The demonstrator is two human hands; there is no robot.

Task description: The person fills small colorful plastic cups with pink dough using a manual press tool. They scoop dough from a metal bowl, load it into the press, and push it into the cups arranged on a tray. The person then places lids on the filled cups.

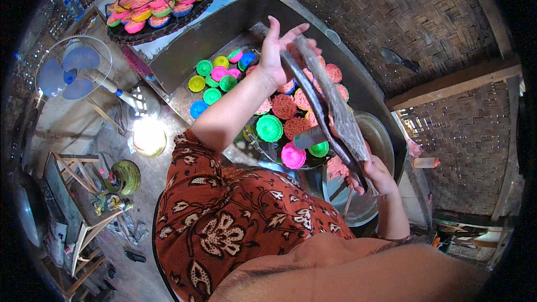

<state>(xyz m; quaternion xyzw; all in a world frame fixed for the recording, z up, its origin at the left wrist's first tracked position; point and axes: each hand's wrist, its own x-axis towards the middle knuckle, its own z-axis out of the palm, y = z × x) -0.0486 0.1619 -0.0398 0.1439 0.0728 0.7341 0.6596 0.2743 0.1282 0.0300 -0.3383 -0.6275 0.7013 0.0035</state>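
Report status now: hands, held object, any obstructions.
Right hand gripping long object, near end. Left hand at far end, fingers spread. Object overhangs bright cups, blocking view of some.

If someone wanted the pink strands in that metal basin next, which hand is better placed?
Probably the right hand: it appears over the metal basin, near the pink strands; the left hand is at the long dark object's far end. The right would first need to release its end.
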